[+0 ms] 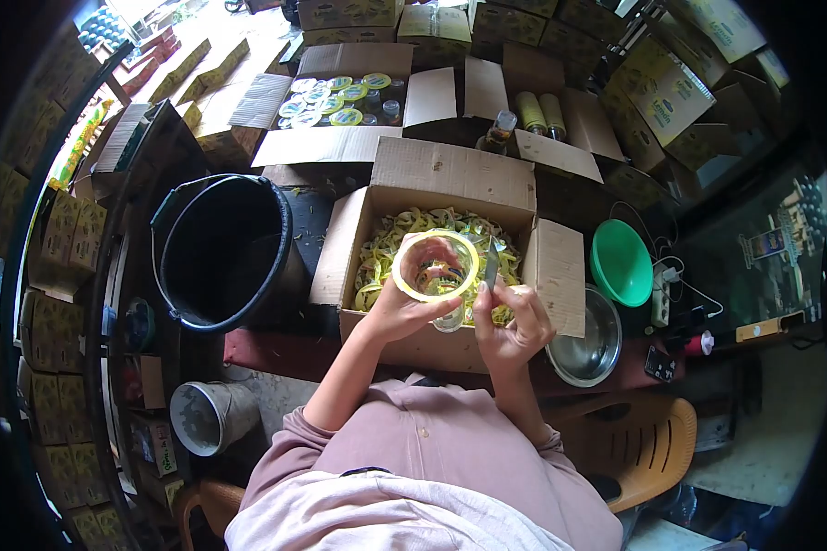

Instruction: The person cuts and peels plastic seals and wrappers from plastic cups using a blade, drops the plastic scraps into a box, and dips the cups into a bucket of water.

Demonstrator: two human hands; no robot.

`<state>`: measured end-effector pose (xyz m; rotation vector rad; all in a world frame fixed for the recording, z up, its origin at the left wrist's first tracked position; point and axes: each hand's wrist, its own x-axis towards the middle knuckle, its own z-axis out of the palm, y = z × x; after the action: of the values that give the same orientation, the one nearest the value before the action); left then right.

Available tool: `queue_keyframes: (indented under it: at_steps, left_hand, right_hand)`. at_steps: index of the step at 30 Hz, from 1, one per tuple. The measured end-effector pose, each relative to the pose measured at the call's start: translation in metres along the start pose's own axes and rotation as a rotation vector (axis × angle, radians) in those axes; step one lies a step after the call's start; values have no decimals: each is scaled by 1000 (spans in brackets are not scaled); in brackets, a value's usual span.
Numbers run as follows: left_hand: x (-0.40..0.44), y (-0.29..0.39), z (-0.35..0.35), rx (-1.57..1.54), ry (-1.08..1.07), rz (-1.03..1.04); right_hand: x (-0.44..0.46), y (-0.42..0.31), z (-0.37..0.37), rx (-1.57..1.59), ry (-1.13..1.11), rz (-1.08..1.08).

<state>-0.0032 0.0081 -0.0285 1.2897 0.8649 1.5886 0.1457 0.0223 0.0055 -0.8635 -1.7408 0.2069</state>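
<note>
A clear plastic cup (pixel 447 317) with a yellow ring round its rim is tilted so its open mouth faces me. My left hand (pixel 388 310) is closed around its side. In my right hand (pixel 513 329) a knife with a short metal blade (pixel 492 261) is pinched, blade pointing up, just right of the cup's rim. I cannot tell whether the blade touches the rim. Both hands are over an open cardboard box (pixel 455 171), which holds many crumpled yellow-and-clear plastic scraps (pixel 374 266).
Left of the box stands a large black bucket (pixel 289 241). On the right are a green bowl (pixel 621 262), a metal bowl (pixel 586 344) and a power strip (pixel 661 298). Behind, one carton (pixel 331 144) holds yellow-lidded cups; a bottle (pixel 497 131) stands beside it. A grey bucket (pixel 214 418) is lower left.
</note>
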Motion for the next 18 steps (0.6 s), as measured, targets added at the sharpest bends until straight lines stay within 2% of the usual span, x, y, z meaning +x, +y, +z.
queue_keyframes:
  at_steps: [18]
  left_hand:
    - [-2, 6, 5, 99, -4, 0]
  right_hand:
    - [1, -3, 8, 24, 88, -87]
